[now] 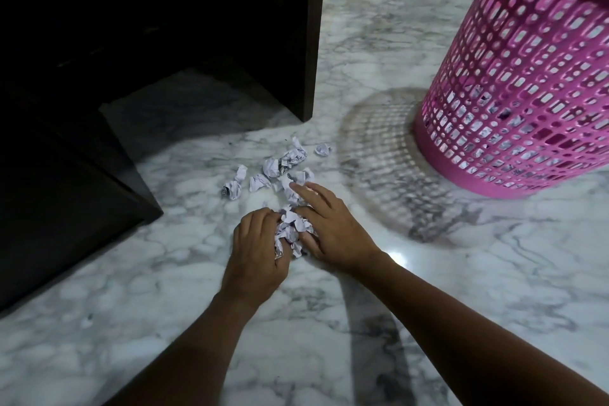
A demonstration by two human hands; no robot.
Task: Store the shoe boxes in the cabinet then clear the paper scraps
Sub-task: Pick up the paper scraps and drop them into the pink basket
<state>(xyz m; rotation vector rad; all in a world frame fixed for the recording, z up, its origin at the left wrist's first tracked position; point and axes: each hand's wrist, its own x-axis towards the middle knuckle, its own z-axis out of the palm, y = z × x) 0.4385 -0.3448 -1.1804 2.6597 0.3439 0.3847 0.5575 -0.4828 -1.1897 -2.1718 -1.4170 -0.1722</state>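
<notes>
Crumpled white paper scraps (283,161) lie scattered on the marble floor in front of the dark cabinet (158,26). A bunch of gathered paper scraps (290,231) sits between my two hands. My left hand (257,254) is curled around its left side. My right hand (326,227) presses on its right side, with the index finger stretched over another scrap. No shoe boxes show in the dark cabinet opening.
A pink perforated plastic waste basket (524,76) stands at the right, with paper visible through its lower holes. The cabinet's dark side panels (313,43) stand at left and centre. Marble floor (461,290) stretches around my arms.
</notes>
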